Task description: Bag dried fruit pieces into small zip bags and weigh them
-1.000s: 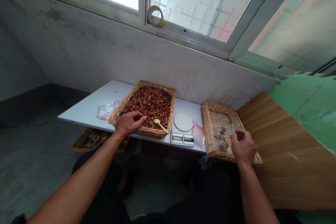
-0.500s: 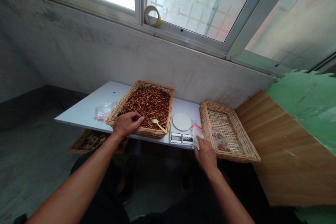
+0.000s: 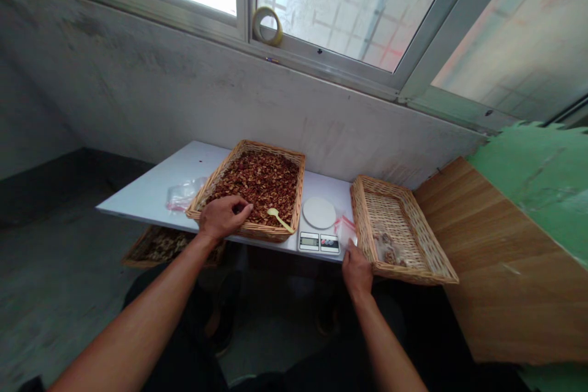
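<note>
My left hand [image 3: 223, 216] rests over the front left rim of a wicker basket [image 3: 299, 190], fingers curled; whatever they hold, if anything, is hidden. Reddish-brown dried pieces [image 3: 257, 180] fill this basket, and a pale yellow spoon [image 3: 280, 219] lies on them at the front right. By the table's front edge, my right hand [image 3: 357, 269] has its fingers closed at the lower end of a small clear zip bag [image 3: 346, 229] with red stripes. That bag lies between a white kitchen scale [image 3: 319, 213], whose plate carries nothing, and a second wicker basket [image 3: 416, 220].
Filled clear bags [image 3: 388, 249] lie in the right basket. More clear bags [image 3: 184, 194] are on the white table [image 3: 151, 193] at left. Below stands another basket [image 3: 160, 248]. A tape roll [image 3: 267, 27] sits on the window ledge; a wooden panel [image 3: 496, 275] borders the right.
My right hand has drawn slightly down toward the table's front edge, uncovering more of the small bag. My left hand stays on the basket rim.
</note>
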Demonstrator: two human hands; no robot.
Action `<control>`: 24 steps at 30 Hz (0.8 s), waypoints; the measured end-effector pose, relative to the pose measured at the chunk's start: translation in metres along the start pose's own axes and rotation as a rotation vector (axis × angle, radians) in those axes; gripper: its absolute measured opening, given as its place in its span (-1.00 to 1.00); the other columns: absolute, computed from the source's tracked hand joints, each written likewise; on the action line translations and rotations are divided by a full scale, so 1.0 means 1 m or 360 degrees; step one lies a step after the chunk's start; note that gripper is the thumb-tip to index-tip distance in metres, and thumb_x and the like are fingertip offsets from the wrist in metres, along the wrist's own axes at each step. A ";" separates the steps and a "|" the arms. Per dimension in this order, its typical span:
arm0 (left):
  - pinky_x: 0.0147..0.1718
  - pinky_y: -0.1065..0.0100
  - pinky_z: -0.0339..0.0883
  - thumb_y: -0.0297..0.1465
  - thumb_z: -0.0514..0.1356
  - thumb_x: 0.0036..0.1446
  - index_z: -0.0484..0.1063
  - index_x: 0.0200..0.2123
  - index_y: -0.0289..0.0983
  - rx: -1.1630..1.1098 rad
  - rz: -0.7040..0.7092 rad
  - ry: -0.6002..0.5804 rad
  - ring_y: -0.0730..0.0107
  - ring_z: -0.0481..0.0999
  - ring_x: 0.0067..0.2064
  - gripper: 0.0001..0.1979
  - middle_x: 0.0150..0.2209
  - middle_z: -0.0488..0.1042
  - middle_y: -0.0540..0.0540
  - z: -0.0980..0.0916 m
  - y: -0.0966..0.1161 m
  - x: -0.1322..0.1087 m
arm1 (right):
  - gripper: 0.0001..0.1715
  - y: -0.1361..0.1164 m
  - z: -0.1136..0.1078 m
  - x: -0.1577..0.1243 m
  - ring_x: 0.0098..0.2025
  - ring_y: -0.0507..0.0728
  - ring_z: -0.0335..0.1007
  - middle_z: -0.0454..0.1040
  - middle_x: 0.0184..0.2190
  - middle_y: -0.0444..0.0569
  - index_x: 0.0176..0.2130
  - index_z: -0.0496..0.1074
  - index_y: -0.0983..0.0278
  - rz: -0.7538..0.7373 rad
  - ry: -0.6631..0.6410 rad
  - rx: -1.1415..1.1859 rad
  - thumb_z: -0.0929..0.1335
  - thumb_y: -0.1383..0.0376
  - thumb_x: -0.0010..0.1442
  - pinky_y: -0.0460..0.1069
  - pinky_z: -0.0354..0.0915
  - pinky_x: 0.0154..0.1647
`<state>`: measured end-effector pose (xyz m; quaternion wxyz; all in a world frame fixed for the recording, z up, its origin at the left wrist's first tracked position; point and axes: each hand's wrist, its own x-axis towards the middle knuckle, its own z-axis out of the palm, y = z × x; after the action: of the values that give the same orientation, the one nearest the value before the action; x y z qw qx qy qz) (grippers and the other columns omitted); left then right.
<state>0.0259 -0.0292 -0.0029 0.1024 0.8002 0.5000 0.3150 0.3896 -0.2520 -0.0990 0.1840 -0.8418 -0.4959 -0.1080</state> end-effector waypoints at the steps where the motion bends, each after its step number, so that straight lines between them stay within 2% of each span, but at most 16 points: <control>1: -0.33 0.35 0.28 -0.05 0.13 0.20 0.60 -0.35 -0.12 0.0010 -0.0005 0.0002 0.25 0.60 -0.25 -0.66 -0.29 0.66 0.00 0.000 0.000 0.000 | -0.52 0.002 0.002 -0.001 -0.13 0.19 0.57 0.59 -0.02 0.20 0.16 0.47 0.38 -0.0009 0.0038 0.0038 0.17 0.35 0.40 -0.02 0.36 -0.10; 8: -0.35 0.34 0.28 -0.06 0.14 0.19 0.60 -0.34 -0.11 0.0039 -0.0014 0.0012 0.26 0.60 -0.27 -0.67 -0.30 0.65 0.02 -0.001 0.003 -0.001 | -0.53 0.013 0.007 -0.007 -0.07 0.21 0.57 0.62 -0.07 0.16 -0.06 0.61 0.37 -0.0009 0.0161 0.0379 0.21 0.20 0.41 0.04 0.36 0.07; 11: -0.37 0.34 0.27 -0.05 0.14 0.20 0.60 -0.35 -0.11 0.0051 -0.0012 -0.0004 0.27 0.59 -0.28 -0.66 -0.31 0.65 0.02 -0.002 0.003 0.000 | -0.52 0.013 0.006 -0.009 -0.08 0.21 0.58 0.63 -0.11 0.15 -0.13 0.63 0.36 0.0029 0.0201 0.0501 0.24 0.11 0.40 0.05 0.37 0.07; 19: -0.40 0.35 0.25 -0.03 0.14 0.18 0.61 -0.33 -0.10 0.0066 -0.0064 -0.0011 0.27 0.58 -0.30 -0.65 -0.29 0.66 0.02 -0.002 0.004 0.000 | -0.43 -0.002 -0.015 -0.008 -0.10 0.23 0.57 0.64 -0.12 0.19 -0.05 0.61 0.38 0.0121 0.0532 0.0626 0.21 0.04 0.43 0.04 0.36 -0.01; 24: -0.40 0.35 0.24 -0.03 0.14 0.18 0.61 -0.31 -0.10 0.0076 -0.0081 -0.0024 0.27 0.58 -0.32 -0.65 -0.31 0.66 0.02 0.000 0.001 0.000 | -0.45 -0.005 -0.011 -0.001 -0.15 0.22 0.56 0.64 -0.17 0.18 -0.10 0.62 0.38 0.0148 0.0560 0.0641 0.23 0.05 0.41 0.04 0.35 -0.04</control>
<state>0.0270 -0.0299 -0.0023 0.0950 0.7918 0.5267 0.2943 0.3848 -0.2555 -0.0881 0.4358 -0.7783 -0.4286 -0.1434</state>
